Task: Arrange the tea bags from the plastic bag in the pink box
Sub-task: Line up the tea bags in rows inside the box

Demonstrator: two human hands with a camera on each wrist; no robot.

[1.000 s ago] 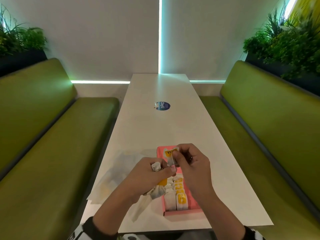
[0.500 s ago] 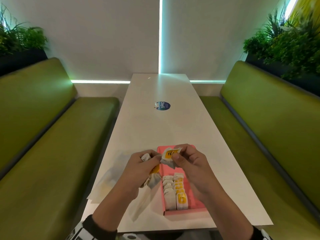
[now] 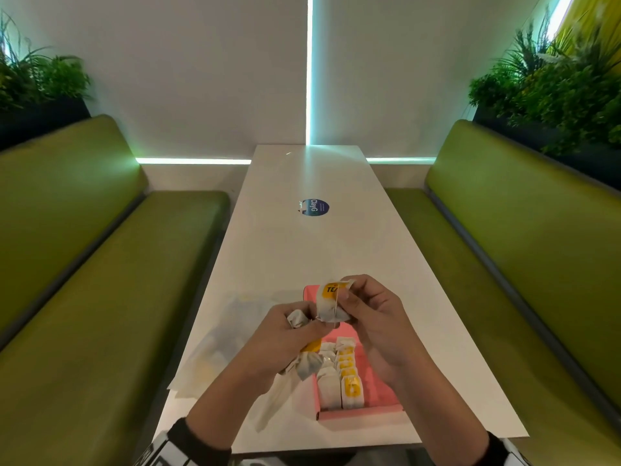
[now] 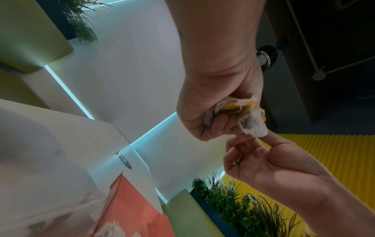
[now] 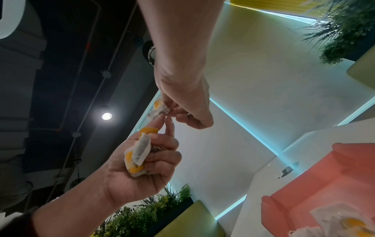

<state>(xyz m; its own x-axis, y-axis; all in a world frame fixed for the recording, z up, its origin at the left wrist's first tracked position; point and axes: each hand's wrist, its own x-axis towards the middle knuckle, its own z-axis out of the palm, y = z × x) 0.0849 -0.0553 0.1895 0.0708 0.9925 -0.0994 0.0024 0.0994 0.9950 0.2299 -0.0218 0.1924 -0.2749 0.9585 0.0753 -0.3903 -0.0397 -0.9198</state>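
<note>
Left hand (image 3: 285, 334): grips bunch of white paper tea bags with yellow tags (image 3: 307, 361).
Right hand (image 3: 373, 317): pinches single white tea bag (image 3: 331, 302).
Pink rectangular cardboard box (image 3: 376, 388): on white worktop (image 3: 302, 257), holds standing tea bag rows (image 3: 339, 378).

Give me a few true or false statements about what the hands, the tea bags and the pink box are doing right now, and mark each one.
1. The left hand grips a bunch of tea bags. True.
2. The right hand is empty. False: it pinches one tea bag with a yellow tag, held above the box.
3. The pink box already holds tea bags standing in rows. True.
4. The pink box sits on the green bench. False: it sits on the white table.
5. The plastic bag lies to the right of the box. False: it lies to the left.
</note>
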